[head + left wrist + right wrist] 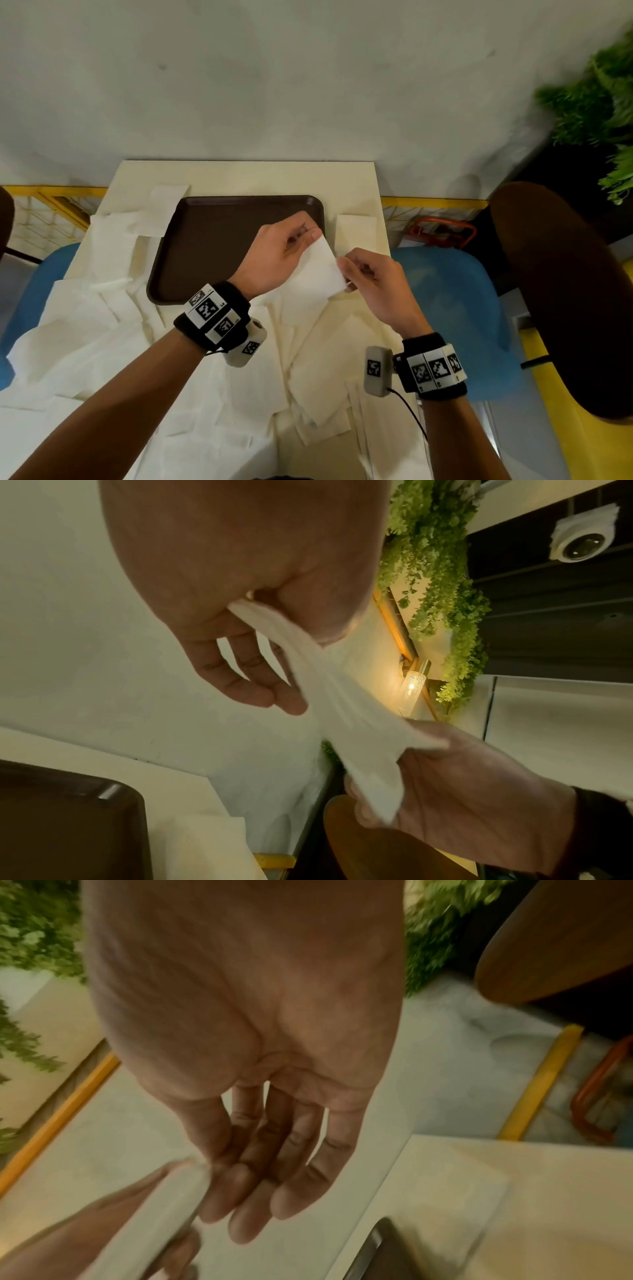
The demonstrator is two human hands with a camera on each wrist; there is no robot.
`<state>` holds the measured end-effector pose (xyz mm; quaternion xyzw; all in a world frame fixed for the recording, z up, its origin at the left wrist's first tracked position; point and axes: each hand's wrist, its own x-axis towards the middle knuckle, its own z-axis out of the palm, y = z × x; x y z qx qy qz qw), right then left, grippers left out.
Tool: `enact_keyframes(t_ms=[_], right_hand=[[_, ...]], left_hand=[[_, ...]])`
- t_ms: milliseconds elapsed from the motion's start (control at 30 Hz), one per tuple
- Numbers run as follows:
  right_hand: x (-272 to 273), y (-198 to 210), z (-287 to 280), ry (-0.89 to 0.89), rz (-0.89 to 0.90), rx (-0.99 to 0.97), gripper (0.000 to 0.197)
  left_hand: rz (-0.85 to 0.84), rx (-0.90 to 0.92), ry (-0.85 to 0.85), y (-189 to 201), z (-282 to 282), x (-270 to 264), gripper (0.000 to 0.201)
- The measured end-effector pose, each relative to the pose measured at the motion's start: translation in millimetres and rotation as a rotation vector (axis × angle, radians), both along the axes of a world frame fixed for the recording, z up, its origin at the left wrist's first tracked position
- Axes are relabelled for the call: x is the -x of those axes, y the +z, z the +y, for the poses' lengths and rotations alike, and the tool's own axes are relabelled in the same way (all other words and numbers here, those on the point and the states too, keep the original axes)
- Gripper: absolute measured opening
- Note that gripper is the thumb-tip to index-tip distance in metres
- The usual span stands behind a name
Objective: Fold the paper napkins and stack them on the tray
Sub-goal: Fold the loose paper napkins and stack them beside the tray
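While one tray (212, 246) sits on the worktop (246, 178) among many loose napkins (102, 329), both hands, left (277, 253) and right (373, 284), pinch one napkin (318, 274) with their fingers above the tray's right edge, a lit lamp (413, 688) showing only from the left wrist.

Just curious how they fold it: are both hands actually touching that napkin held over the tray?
Touching. In the left wrist view the left hand pinches the napkin at one end and the right hand grips the other.
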<state>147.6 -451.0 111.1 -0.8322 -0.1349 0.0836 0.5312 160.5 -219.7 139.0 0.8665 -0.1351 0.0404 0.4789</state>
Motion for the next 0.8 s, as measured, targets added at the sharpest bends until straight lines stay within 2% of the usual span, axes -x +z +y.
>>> enact_keyframes(t_ms=[100, 200, 333, 400, 567, 633, 700, 800], right_hand=[[-11, -3, -19, -0.063, 0.048, -0.059, 0.027], [-29, -4, -16, -0.045, 0.055, -0.025, 0.029], [-50, -10, -11, -0.002, -0.010, 0.066, 0.054], [-58, -16, -20, -0.005, -0.028, 0.068, 0.057], [-74, -29, -52, -0.012, 0.050, 0.082, 0.037], [-79, -36, -61, -0.044, 0.094, 0.028, 0.030], [-85, -44, -63, -0.172, 0.113, -0.065, 0.026], [-93, -58, -53, -0.415, 0.241, -0.350, 0.017]], left_hand=[[0.035, 0.019, 0.011, -5, -3, -11, 0.018], [0.057, 0.008, -0.085, -10, -21, -24, 0.017], [0.034, -0.003, -0.125, -17, -43, -46, 0.017], [0.015, -0.004, -0.083, -23, -48, -59, 0.017], [-0.005, 0.006, 0.041, -40, -53, -86, 0.019], [0.019, 0.020, 0.091, -49, -56, -94, 0.020], [0.054, 0.036, 0.131, -60, -60, -100, 0.019], [0.124, 0.055, 0.169, -76, -69, -108, 0.014]])
